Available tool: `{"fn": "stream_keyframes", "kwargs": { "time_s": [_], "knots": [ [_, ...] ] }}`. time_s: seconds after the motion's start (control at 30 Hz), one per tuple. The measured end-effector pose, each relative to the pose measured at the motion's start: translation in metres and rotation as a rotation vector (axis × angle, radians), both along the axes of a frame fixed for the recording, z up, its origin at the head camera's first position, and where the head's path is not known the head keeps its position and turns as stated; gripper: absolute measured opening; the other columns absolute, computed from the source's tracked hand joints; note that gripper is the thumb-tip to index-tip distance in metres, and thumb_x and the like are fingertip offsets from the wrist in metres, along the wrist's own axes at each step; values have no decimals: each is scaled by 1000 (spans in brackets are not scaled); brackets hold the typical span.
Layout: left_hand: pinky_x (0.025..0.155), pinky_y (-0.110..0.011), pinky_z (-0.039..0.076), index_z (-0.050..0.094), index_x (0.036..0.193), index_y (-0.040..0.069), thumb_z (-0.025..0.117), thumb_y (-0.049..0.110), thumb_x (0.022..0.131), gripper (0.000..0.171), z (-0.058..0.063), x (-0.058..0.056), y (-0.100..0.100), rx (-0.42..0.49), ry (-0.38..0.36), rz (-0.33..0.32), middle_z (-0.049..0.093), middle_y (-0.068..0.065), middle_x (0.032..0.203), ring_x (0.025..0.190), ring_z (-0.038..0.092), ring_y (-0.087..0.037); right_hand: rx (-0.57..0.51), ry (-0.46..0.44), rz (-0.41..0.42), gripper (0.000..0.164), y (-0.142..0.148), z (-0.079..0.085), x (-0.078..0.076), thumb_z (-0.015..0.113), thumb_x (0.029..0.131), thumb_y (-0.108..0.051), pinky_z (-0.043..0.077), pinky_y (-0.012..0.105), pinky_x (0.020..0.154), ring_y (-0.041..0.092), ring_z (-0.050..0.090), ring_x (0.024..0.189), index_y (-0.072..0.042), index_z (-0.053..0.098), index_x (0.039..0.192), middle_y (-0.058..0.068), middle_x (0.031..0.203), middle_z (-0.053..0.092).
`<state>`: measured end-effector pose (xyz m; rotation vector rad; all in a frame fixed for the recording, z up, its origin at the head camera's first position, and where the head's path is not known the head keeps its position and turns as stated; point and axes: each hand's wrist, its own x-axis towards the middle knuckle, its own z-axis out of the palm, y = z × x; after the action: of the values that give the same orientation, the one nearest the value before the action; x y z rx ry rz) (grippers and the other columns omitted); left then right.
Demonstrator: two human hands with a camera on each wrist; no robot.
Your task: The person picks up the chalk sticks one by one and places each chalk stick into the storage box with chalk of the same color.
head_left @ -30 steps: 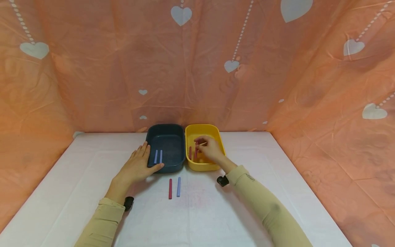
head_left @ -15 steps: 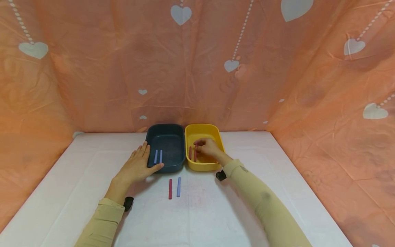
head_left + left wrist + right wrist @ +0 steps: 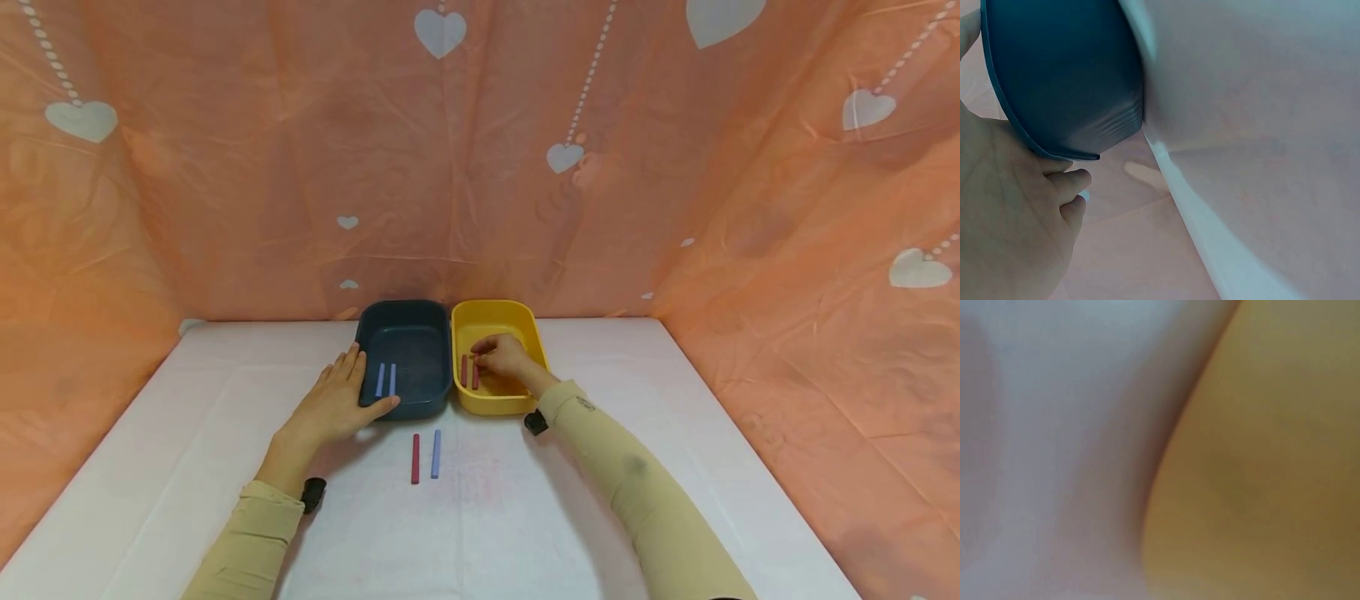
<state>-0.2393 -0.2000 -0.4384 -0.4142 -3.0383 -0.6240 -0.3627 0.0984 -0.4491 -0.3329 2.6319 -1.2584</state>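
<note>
My left hand (image 3: 330, 404) lies along the left side of the dark blue box (image 3: 423, 358), fingers extended and thumb over its near rim. In the left wrist view, the palm (image 3: 1010, 206) sits against this box (image 3: 1066, 69). Two light blue chalk sticks (image 3: 392, 380) lie inside it. Within the yellow box (image 3: 495, 315), my right hand (image 3: 506, 357) pinches the upper end of a red chalk stick (image 3: 476, 377). A second red chalk stick (image 3: 464, 371) lies just left of that one. The yellow wall (image 3: 1260, 462) fills much of the blurred right wrist view; the hand is hidden there.
The boxes stand side by side at the back of the white-covered table (image 3: 480, 533). In front of them lie one red chalk stick (image 3: 416, 458) and one light blue chalk stick (image 3: 436, 454). An orange curtain (image 3: 480, 208) with pale hearts hangs behind and at both sides.
My right hand has lowered the red chalk stick toward the yellow box's floor, beside the other red one. The right forearm shifted slightly left. My left hand has stayed put.
</note>
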Motion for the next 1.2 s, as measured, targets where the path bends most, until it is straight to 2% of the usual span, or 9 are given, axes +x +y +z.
{"fn": "stream_keyframes", "kwargs": {
  "time_s": [0.3,0.47,0.73,1.0,1.2],
  "knots": [
    [126,-63,10,14,159,-15,58,68,97,113,3,1,0,4,-4,1,6,-32,170,155,11,-52,49,77,30,21,-1,0,-1,71,98,-6,57,25,84,20,67,91,2,75,116,14,110,75],
    [126,-62,10,14,159,-15,57,69,96,114,5,2,1,6,-14,4,5,-31,170,155,11,-52,45,77,33,21,-2,-2,-3,71,98,-6,60,26,81,21,68,89,4,73,116,16,109,75],
    [126,-63,10,14,159,-15,56,70,97,114,5,1,2,5,-19,2,6,-32,170,155,11,-52,85,95,24,23,-1,-2,-2,71,98,-7,55,30,95,23,65,101,0,73,120,13,116,73],
    [126,-63,12,15,159,-16,59,67,96,113,3,1,2,12,-11,-1,7,-32,169,155,12,-52,29,94,17,30,2,1,3,69,97,-5,58,32,92,26,68,101,2,69,126,17,122,71],
    [126,-63,10,14,159,-16,59,65,97,112,3,2,1,16,-21,2,6,-32,169,155,11,-53,-91,115,47,33,0,6,15,68,96,-3,60,33,89,30,74,98,4,67,128,19,122,70]
  ]
}}
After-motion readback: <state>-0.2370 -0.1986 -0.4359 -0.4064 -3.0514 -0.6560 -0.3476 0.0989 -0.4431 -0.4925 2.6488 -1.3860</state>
